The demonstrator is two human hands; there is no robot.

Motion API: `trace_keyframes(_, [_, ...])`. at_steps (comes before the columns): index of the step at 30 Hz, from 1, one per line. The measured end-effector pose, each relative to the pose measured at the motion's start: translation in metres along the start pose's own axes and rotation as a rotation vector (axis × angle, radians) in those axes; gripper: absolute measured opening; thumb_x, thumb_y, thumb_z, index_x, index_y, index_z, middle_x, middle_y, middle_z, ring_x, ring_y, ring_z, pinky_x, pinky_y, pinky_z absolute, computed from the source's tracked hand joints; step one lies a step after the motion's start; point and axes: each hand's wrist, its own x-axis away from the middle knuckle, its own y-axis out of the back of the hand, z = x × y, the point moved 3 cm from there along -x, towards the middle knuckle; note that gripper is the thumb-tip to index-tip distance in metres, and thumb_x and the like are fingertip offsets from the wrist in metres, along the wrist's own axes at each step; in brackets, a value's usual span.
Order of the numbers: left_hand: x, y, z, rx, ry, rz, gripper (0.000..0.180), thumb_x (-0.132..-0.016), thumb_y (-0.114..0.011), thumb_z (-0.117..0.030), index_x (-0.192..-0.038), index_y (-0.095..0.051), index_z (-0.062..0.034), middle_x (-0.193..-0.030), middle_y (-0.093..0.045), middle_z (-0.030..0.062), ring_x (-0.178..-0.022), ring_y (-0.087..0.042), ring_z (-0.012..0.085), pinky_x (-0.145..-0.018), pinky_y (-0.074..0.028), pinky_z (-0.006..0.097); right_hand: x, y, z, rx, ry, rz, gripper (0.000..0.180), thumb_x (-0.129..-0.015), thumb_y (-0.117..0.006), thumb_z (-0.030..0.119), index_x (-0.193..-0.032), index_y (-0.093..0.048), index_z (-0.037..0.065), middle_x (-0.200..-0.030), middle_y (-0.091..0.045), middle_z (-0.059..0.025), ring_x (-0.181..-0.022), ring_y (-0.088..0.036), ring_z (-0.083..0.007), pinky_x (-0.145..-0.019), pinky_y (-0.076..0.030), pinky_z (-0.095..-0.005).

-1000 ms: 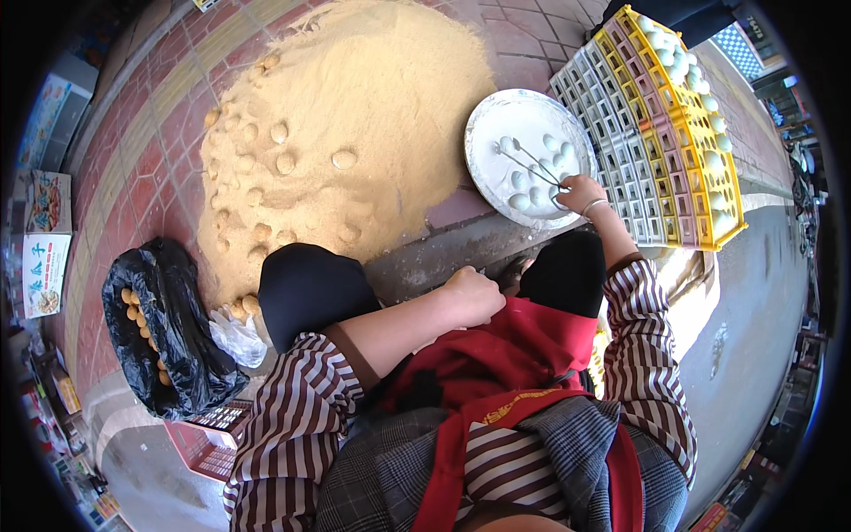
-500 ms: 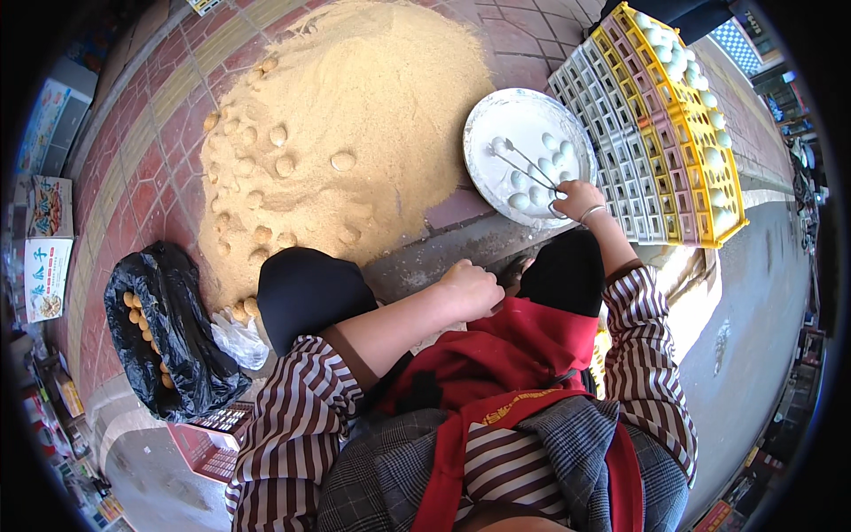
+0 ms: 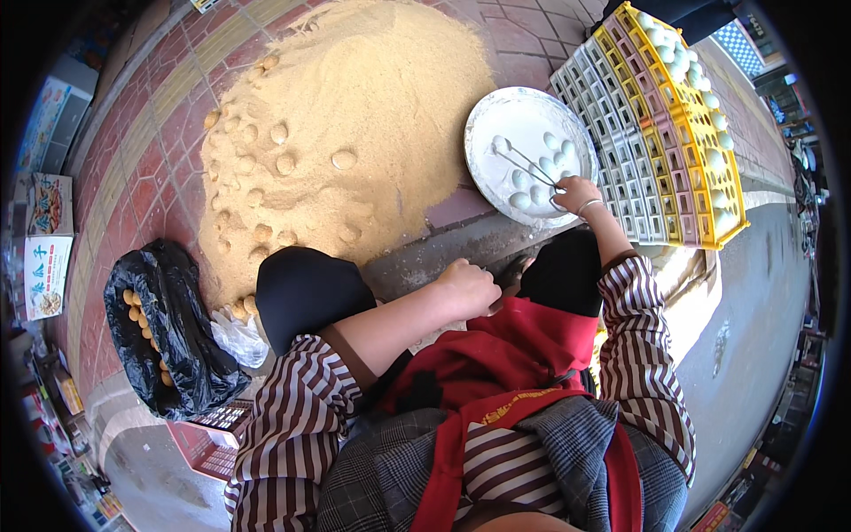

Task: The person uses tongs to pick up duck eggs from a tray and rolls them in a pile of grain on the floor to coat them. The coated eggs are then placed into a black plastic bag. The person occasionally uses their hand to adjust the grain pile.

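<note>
My right hand (image 3: 576, 193) grips metal tongs (image 3: 525, 167) that reach into a round white basin (image 3: 496, 124) holding several white eggs (image 3: 551, 168) in white paste. The tong tips lie near the basin's middle, beside the eggs. My left hand (image 3: 468, 285) is closed in a fist between my knees, resting low over the pavement; I see nothing in it. A big heap of yellow sawdust (image 3: 372, 97) lies to the left of the basin, with several coated eggs (image 3: 342, 160) pressed into it.
Stacked yellow and grey egg trays (image 3: 660, 133) with white eggs stand right of the basin. A black plastic bag (image 3: 168, 337) with brown coated eggs sits at my left, beside a clear bag (image 3: 238, 335). Red brick paving lies under everything; cartons line the far left.
The tongs in my right hand have shifted slightly inside the basin. My left fist stays in place between my knees.
</note>
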Motion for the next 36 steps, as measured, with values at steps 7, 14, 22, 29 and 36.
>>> trace_keyframes(7, [0.0,0.0,0.001,-0.003,-0.001,-0.005,0.028,-0.078,-0.065,-0.034,-0.095,-0.064,-0.0115,-0.092,-0.064,0.0094,-0.091,-0.063,0.0277,-0.08,-0.047,0.042,0.04,0.016,-0.037,-0.374,0.01,-0.11,0.037,-0.069,-0.064,0.028,-0.099,-0.07,0.007,-0.091,-0.068,-0.0186,-0.088,-0.066,-0.0304,-0.083,-0.05,-0.0342])
trace_keyframes(14, [0.001,-0.003,-0.003,-0.029,-0.011,0.024,0.027,-0.076,-0.068,-0.032,-0.095,-0.064,-0.0117,-0.091,-0.064,0.0085,-0.091,-0.063,0.0264,-0.08,-0.047,0.042,0.076,0.028,-0.066,-0.27,0.015,-0.021,0.033,-0.071,-0.062,0.025,-0.096,-0.069,0.003,-0.085,-0.068,-0.0178,-0.08,-0.066,-0.0285,-0.076,-0.05,-0.0337])
trace_keyframes(22, [0.002,-0.005,-0.002,-0.005,0.038,0.035,0.021,-0.076,-0.067,-0.028,-0.09,-0.068,-0.0126,-0.092,-0.068,0.0078,-0.091,-0.065,0.0258,-0.08,-0.047,0.041,0.072,0.018,-0.065,-0.407,-0.024,0.141,0.032,-0.073,-0.061,0.021,-0.095,-0.068,-0.001,-0.078,-0.069,-0.0135,-0.072,-0.064,-0.0194,-0.072,-0.049,-0.0299])
trace_keyframes(29, [0.002,-0.007,-0.003,-0.002,0.031,0.048,0.02,-0.078,-0.064,-0.03,-0.087,-0.07,-0.0136,-0.089,-0.068,0.0071,-0.091,-0.065,0.0254,-0.081,-0.045,0.041,0.05,0.059,0.033,-0.578,0.269,0.109,0.028,-0.073,-0.065,0.013,-0.095,-0.068,-0.003,-0.077,-0.068,-0.0106,-0.068,-0.06,-0.0134,-0.065,-0.047,-0.0262])
trace_keyframes(36, [0.001,-0.009,0.004,0.107,0.081,0.02,0.019,-0.076,-0.064,-0.031,-0.082,-0.072,-0.0154,-0.083,-0.069,0.0059,-0.085,-0.066,0.0248,-0.076,-0.046,0.039,-0.039,0.068,0.222,-0.24,0.528,-0.011,0.033,-0.073,-0.061,0.033,-0.091,-0.07,0.006,-0.086,-0.067,-0.0161,-0.081,-0.063,-0.0332,-0.075,-0.049,-0.0363])
